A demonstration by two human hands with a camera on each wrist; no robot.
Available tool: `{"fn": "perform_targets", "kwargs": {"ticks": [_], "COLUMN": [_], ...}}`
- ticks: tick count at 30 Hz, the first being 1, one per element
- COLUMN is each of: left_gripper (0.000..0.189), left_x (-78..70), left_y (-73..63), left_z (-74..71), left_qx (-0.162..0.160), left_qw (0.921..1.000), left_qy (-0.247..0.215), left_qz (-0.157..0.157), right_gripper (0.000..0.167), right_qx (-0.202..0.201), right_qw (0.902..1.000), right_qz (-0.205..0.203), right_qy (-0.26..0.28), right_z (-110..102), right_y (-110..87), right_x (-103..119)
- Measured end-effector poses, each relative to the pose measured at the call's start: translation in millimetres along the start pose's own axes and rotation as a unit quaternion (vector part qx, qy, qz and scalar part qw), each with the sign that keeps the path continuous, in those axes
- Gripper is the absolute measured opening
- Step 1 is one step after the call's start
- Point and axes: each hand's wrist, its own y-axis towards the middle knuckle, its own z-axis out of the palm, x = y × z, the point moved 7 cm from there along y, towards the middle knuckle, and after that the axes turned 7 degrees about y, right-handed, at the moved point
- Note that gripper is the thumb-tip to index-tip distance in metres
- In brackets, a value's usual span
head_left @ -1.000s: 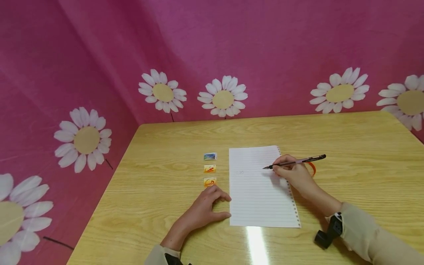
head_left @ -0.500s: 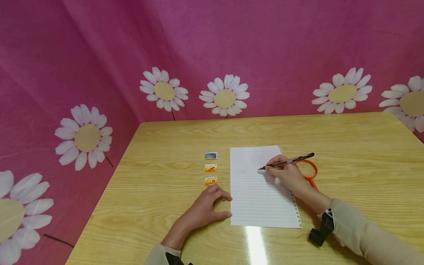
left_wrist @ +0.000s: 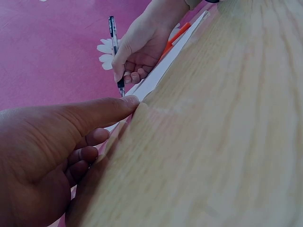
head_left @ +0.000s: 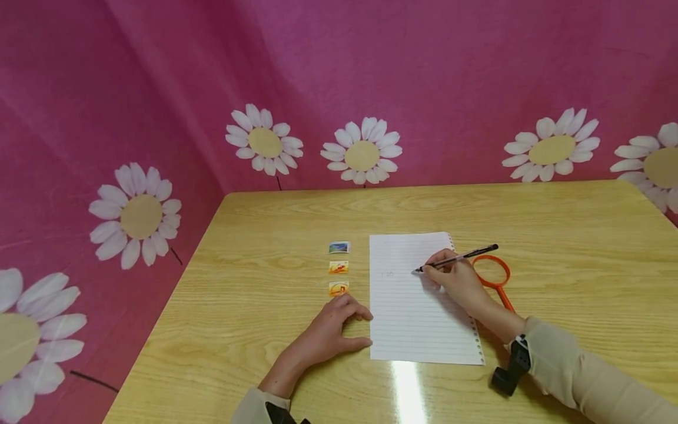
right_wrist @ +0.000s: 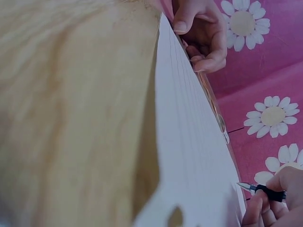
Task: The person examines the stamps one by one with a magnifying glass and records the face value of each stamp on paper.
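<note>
A sheet of lined paper [head_left: 418, 324] with punched holes down its right side lies on the table. My right hand [head_left: 458, 285] rests on it and pinches a black-capped pen [head_left: 481, 251] between thumb and fingers. The pen's tip meets the sheet or sits just over it, right of a faint written "1 20" [head_left: 388, 274]. Along the sheet's left edge, the thumb and fingertips of my left hand [head_left: 331, 330] touch the paper, fingers loosely bent; in the left wrist view the thumb [left_wrist: 113, 108] lies at the paper's edge.
Three small stamp-like pictures, one blue [head_left: 339, 247] and two yellow [head_left: 338, 268], lie in a column left of the paper. An orange magnifying glass [head_left: 502, 287] lies to the right, beside my right forearm. A pink flowered cloth [head_left: 450, 88] hangs behind the wooden table [head_left: 254, 265].
My right hand has moved left across the paper with the pen, bringing its tip closer to the writing. More of the magnifying glass now shows. My left hand stays at the paper's edge.
</note>
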Motion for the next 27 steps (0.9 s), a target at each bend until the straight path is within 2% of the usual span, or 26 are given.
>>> {"fn": "perform_targets", "kwargs": {"ticks": [15,27], "left_gripper": [0.034,0.034], "left_x": [-1.2,-0.1], "left_y": [0.0,0.4], "left_z": [-0.2,0.5], "left_qx": [0.003,0.007], "left_qw": [1.0,0.9999], "left_qy": [0.007,0.009], "left_qz": [-0.001,-0.007], "right_gripper": [0.015,0.02], "right_qx": [-0.005,-0.008], "right_qw": [0.9995,0.9992], "right_qz": [-0.019,-0.028], "right_qy": [-0.025,-0.029], "right_z": [3.6,4.7], "right_y": [-3.2,-7.2], "right_x": [4.0,4.7]}}
